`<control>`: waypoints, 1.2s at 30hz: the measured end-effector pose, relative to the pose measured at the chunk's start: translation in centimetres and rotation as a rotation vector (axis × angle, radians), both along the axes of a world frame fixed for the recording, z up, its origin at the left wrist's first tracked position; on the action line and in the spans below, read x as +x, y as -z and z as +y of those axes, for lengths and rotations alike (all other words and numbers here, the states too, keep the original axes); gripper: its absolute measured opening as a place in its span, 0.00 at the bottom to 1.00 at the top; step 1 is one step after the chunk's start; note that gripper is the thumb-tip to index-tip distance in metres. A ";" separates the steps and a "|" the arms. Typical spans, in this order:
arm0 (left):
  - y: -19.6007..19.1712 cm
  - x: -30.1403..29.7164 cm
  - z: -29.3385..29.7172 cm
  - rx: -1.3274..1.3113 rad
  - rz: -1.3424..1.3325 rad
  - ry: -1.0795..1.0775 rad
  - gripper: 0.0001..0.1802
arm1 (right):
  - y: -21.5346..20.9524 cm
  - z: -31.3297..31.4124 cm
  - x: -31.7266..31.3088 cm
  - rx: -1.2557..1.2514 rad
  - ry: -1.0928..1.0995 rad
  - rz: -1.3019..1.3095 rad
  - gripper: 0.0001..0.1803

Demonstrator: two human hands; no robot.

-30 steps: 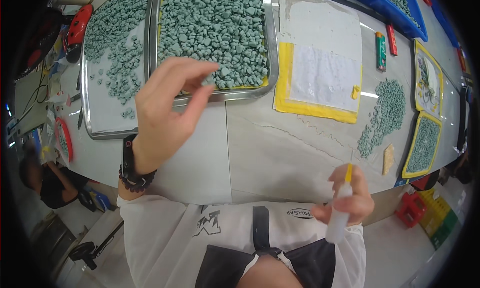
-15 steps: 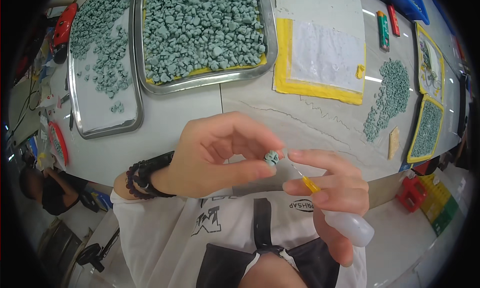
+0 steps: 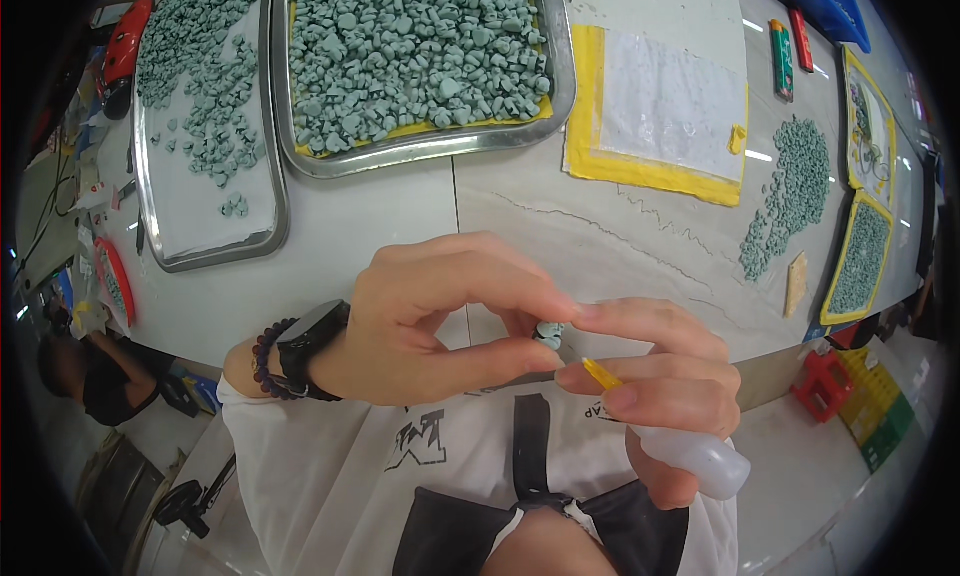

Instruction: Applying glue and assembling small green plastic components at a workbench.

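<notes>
Between the thumb and fingertips of my left hand (image 3: 440,316) is a small grey-green moulded piece (image 3: 548,334), mostly covered by the fingers. My right hand (image 3: 665,376) grips a translucent white squeeze bottle (image 3: 708,463) with a yellow needle tip (image 3: 601,374). That tip points up and left, close below the small piece; its thin needle is hard to make out. The right index fingertip reaches the left fingertips beside the piece. Both hands are in front of my body, at the table's near edge.
Ahead stands a metal tray (image 3: 430,144) heaped with grey-green pieces, with a second tray (image 3: 215,254) to its left. A yellow-edged board (image 3: 655,181), a loose pile of small pieces (image 3: 790,191) and a lighter (image 3: 781,61) lie right. A red stool (image 3: 822,384) is beyond the table.
My right index finger has come up against the left fingertips. The small piece has turned and is more covered, and the needle tip has shifted slightly down and left.
</notes>
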State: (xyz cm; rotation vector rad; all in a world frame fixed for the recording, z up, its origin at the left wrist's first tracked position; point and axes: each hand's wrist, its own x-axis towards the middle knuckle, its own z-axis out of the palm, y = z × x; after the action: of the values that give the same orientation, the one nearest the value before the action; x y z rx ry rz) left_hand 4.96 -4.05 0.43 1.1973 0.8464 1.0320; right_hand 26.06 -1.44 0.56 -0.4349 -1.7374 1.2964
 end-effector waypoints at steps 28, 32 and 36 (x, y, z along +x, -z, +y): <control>0.3 -0.5 -0.3 0.014 0.001 0.027 0.19 | -0.8 -0.2 -0.4 0.038 0.019 -0.161 0.32; 0.3 -0.4 -0.4 -0.021 -0.041 0.016 0.18 | -0.7 -0.6 -0.1 -0.017 0.023 -0.131 0.33; 0.5 -0.3 -0.4 -0.037 -0.069 0.011 0.18 | -0.7 -0.6 -0.1 -0.041 0.030 -0.121 0.33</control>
State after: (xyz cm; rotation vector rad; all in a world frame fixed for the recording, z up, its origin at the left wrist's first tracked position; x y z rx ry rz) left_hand 4.61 -4.46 -0.04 1.1279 0.8006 1.0388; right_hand 25.96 -2.04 1.24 -0.5713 -1.7995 1.3089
